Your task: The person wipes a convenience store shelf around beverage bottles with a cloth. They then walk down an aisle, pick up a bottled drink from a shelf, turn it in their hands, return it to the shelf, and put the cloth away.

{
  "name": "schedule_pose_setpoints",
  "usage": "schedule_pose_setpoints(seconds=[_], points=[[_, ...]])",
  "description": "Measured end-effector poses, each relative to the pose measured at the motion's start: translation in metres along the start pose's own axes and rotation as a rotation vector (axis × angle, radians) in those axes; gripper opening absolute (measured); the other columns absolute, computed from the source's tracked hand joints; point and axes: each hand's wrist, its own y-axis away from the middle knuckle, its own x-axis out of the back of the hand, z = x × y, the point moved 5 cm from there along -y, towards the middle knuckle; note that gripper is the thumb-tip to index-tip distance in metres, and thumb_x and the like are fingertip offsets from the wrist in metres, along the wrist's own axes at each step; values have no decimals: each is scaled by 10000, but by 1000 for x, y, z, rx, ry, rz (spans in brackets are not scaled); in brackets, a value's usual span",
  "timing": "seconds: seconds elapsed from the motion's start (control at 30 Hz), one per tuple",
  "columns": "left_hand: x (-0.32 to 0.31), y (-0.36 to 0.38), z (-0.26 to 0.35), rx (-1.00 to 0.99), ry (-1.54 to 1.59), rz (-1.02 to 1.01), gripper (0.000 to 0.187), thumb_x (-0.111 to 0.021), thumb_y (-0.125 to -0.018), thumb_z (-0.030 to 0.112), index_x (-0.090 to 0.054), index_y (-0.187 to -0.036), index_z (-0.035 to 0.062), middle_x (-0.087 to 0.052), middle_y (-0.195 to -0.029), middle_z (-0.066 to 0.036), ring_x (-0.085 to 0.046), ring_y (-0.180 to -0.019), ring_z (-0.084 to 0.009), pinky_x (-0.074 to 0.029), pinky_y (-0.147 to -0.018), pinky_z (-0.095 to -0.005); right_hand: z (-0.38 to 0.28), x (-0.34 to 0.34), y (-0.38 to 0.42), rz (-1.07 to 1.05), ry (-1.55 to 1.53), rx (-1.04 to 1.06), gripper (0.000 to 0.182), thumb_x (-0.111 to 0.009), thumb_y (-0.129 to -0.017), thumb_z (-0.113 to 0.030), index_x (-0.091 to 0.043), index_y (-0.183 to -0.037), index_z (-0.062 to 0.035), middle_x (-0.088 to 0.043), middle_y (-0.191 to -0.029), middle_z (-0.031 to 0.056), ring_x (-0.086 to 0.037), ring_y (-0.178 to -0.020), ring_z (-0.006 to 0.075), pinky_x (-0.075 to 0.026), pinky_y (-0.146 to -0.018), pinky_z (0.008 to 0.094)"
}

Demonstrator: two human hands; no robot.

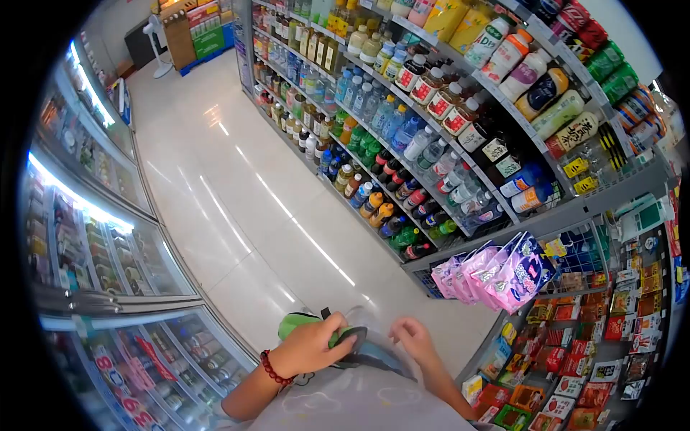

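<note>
Standing in a shop aisle, a person has both hands close in front of the chest, low in the view. The left hand (310, 350), with a red bead bracelet (272, 369) on its wrist, is curled over a green pouch (298, 323) and a dark strap or flap (352, 337) lying against it; the fingers are bent round the green fabric and pressing on it, so the hand is closed on the pouch rather than spread. The right hand (413, 337) sits just beside it, fingers loosely bent, touching the edge of a thin, clear bag (374, 352) that lies between the two hands; whether it truly pinches the plastic or only rests on it I cannot tell. The pouch and bag are held right above the person's pale shirt (359, 402), well above the glossy white floor (237, 187). To the person's right runs a long shelf rack (402, 129) packed with bottled drinks in rows, and nearer still a wire basket bears pink packets (496, 273) hanging out from it, with small boxed goods (575, 359) stacked below. To the left stand glass-fronted coolers (108, 244), lit inside and full of bottles and cans. Far up the aisle a white pedestal fan (156, 43) stands by stacked cartons (198, 29).
</note>
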Motion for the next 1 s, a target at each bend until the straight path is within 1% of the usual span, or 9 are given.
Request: schedule_pose_setpoints(seconds=[0.2,0.3,0.43,0.53,0.57,0.63,0.7,0.87,1.0], points=[[54,-56,-36,108,41,-77,308,-714,-1000,268,-515,-1079,47,-597,-706,-124,-615,-614,-286,-456,-576,-392,-21,10,-83,121,5,-17,119,-670,-1035,-157,-658,-1047,-39,-712,-904,40,-667,-818,100,-520,-683,253],[78,-81,-48,117,48,-5,315,-723,-994,254,-506,-1093,49,-589,-700,-116,-599,-606,-261,-450,-579,-389,-32,28,-155,153,28,-34,123,-671,-1029,-148,-653,-1080,-37,-704,-891,38,-654,-799,93,-512,-661,252],[122,-116,-52,263,47,197,320,-712,-999,225,-526,-1189,48,-700,-893,-174,-710,-805,-328,-533,-716,-381,-58,54,-290,178,24,56,291,-684,-1013,-150,-585,-1265,-44,-702,-922,42,-643,-774,96,-489,-640,239],[151,-145,-44,286,48,337,351,-674,-1009,176,-543,-1311,54,-714,-914,-161,-709,-807,-291,-544,-754,-364,-112,66,-396,285,180,147,411,-707,-998,-199,-542,-1357,-85,-718,-927,69,-668,-777,135,-516,-666,296],[162,-159,-31,363,71,378,283,-655,-1012,158,-621,-1264,34,-713,-920,-154,-709,-824,-274,-545,-773,-353,-117,74,-436,348,263,235,441,-716,-993,-221,-535,-1375,-97,-722,-911,76,-675,-763,153,-531,-684,325],[172,-181,-42,253,6,385,206,-637,-1010,131,-688,-1165,5,-700,-902,-151,-689,-814,-259,-537,-768,-348,-148,81,-506,377,257,340,530,-725,-985,-256,-497,-1424,-65,-723,-874,87,-684,-726,196,-551,-733,374],[179,-201,-45,333,30,391,174,-628,-1010,118,-689,-1113,-9,-690,-893,-151,-675,-809,-259,-531,-766,-346,-199,78,-543,432,262,249,587,-716,-992,-255,-445,-1467,-43,-727,-865,87,-697,-712,211,-559,-766,367],[193,-244,-44,358,54,368,138,-605,-1021,111,-643,-1025,-22,-638,-892,-168,-635,-821,-313,-510,-768,-362,-248,87,-618,529,205,190,673,-673,-1020,-244,-313,-1542,-19,-705,-854,119,-667,-610,232,-551,-541,381],[206,-278,-49,252,-8,320,143,-608,-1022,125,-605,-988,-14,-589,-877,-189,-600,-814,-377,-489,-746,-416,-259,90,-649,527,169,48,714,-677,-1017,-297,-313,-1543,20,-731,-888,161,-711,-564,254,-572,-516,407]])
